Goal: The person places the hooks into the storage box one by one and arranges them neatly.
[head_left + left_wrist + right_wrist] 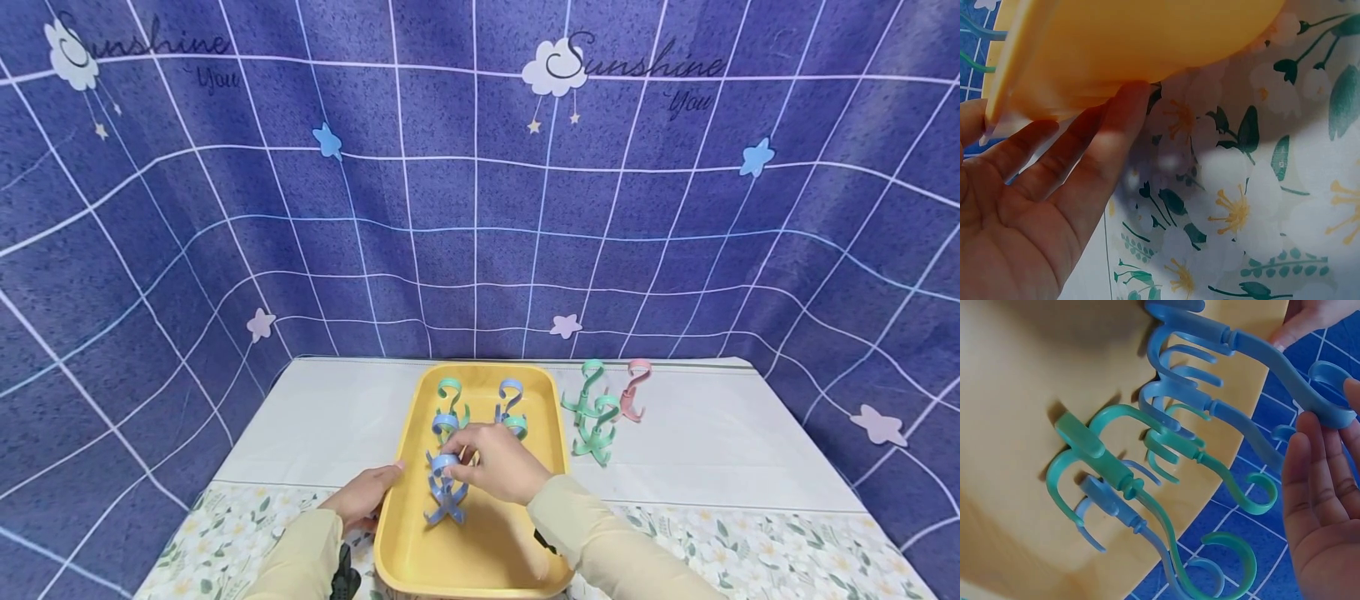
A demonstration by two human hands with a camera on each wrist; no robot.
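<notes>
A yellow tray holds several plastic swivel hooks, each with a curled top and prongs below. My right hand holds the nearest blue hook by its curled top; in the right wrist view its shaft leads up to the fingers. Behind it on the left are another blue hook and a green hook. A second green hook and a blue one stand on the right side. My left hand grips the tray's left side, thumb at the rim, fingers against the outer wall.
To the right of the tray, two green hooks and a pink hook stand close together on the white surface. A flowered cloth covers the near part. A blue gridded curtain surrounds the back and sides.
</notes>
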